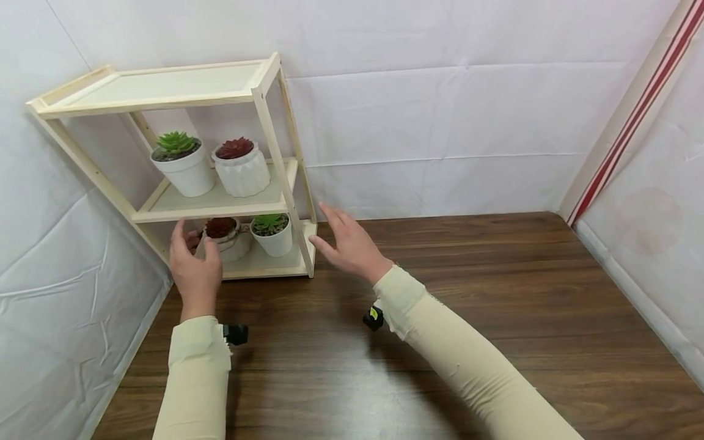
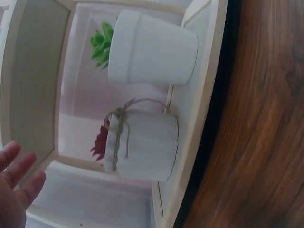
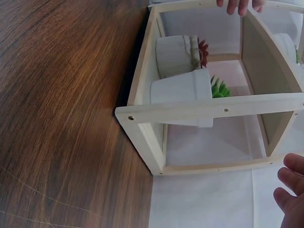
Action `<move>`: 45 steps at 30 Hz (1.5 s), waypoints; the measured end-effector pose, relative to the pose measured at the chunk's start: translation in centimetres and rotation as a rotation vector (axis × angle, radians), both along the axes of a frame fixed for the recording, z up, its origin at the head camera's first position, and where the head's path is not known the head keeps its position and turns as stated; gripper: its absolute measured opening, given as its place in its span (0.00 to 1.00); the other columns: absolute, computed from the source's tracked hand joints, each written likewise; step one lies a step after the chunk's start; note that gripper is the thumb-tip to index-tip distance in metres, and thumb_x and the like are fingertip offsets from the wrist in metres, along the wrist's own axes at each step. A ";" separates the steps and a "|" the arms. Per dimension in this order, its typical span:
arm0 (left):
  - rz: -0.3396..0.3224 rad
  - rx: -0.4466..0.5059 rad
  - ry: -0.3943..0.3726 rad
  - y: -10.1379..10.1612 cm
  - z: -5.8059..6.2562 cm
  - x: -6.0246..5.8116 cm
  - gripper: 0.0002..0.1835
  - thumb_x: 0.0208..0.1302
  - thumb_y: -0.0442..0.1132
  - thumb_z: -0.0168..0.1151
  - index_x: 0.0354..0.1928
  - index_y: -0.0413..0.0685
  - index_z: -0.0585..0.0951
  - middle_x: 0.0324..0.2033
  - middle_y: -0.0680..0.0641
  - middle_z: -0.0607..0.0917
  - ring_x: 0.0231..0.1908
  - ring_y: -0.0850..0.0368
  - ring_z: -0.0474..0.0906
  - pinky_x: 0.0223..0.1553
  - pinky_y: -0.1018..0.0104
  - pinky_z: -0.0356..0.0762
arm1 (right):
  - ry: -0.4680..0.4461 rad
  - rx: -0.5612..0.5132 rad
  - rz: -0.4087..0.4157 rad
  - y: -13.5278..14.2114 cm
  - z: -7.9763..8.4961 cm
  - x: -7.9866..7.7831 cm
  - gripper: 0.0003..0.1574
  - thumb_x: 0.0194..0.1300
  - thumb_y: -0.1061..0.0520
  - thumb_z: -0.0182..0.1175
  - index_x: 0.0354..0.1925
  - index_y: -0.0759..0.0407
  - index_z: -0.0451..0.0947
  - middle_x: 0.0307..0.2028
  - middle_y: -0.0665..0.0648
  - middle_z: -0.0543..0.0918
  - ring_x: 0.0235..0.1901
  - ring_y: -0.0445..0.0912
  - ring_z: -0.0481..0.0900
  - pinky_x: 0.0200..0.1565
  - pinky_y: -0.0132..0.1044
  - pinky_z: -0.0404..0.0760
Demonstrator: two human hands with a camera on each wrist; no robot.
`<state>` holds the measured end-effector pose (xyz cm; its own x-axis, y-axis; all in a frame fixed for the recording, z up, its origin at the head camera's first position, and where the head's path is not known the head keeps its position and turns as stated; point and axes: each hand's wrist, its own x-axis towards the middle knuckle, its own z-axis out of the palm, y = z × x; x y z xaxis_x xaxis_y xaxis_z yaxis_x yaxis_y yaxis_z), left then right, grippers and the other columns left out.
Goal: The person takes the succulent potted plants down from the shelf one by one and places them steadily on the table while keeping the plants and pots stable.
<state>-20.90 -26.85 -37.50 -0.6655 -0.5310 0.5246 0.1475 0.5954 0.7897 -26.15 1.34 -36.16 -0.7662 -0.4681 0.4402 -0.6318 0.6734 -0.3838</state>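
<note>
Wooden shelf (image 1: 184,85), wide-fingered hands (image 1: 196,269) before its lower left and beyond its right edge, broad tabletop (image 1: 528,287) rightward.

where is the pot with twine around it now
At left in the head view, the twine-tied pot sits on the lower shelf, left of the green-plant pot and near the left hand.

no readable text in any view tbh, can't make out words, brands or numbers on white pots (image 1: 242,176), wooden shelf (image 1: 165,216) or brown tabletop (image 1: 467,275); closest thing to label = yellow patch (image 1: 374,313) on black device (image 1: 372,321) at right wrist, too small to read
</note>
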 end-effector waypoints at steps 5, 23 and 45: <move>0.020 0.042 -0.052 -0.6 0.2 0.2 0.27 0.63 0.48 0.47 0.65 0.72 0.57 0.53 0.45 0.73 0.54 0.51 0.69 0.56 0.54 0.66 | 0.006 -0.012 -0.003 -0.2 0.1 0.1 0.44 0.64 0.32 0.43 0.70 0.50 0.45 0.65 0.57 0.63 0.64 0.51 0.63 0.62 0.44 0.64; 0.093 0.085 -0.086 -3.7 0.9 0.1 0.29 0.64 0.49 0.46 0.67 0.66 0.55 0.55 0.43 0.70 0.54 0.52 0.67 0.56 0.56 0.64 | -0.012 -0.028 0.011 -1.1 0.5 0.3 0.45 0.64 0.34 0.46 0.70 0.52 0.46 0.65 0.57 0.63 0.63 0.50 0.64 0.61 0.43 0.65; 0.178 0.126 -0.209 -7.7 2.6 -0.5 0.32 0.62 0.54 0.45 0.68 0.66 0.52 0.51 0.52 0.66 0.53 0.56 0.65 0.55 0.60 0.64 | -0.021 -0.061 0.028 -2.4 0.9 0.2 0.45 0.64 0.36 0.48 0.70 0.54 0.47 0.66 0.57 0.61 0.64 0.49 0.61 0.63 0.42 0.63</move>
